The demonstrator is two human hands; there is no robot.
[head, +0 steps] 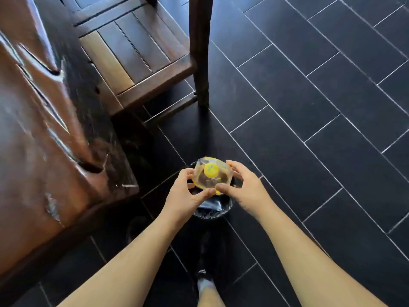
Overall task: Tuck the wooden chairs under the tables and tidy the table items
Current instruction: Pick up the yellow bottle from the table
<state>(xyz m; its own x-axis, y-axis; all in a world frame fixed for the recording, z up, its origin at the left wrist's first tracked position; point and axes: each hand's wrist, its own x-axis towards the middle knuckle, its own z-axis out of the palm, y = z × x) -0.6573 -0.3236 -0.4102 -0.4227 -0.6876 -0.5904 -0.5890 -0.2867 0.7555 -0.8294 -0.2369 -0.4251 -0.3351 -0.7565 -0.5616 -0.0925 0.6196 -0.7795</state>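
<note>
A clear plastic bottle with a yellow cap and yellow label is seen from the top, held upright at centre. My left hand grips its left side and my right hand grips its right side. Directly beneath the bottle on the floor stands a small black bin lined with a plastic bag, mostly hidden by my hands. A dark wooden chair stands at the upper left, its slatted seat partly under the glossy wooden table that fills the left side.
Dark floor tiles with pale grout cover the right half. A chair leg or post rises at the top centre. My foot in a dark shoe is just behind the bin.
</note>
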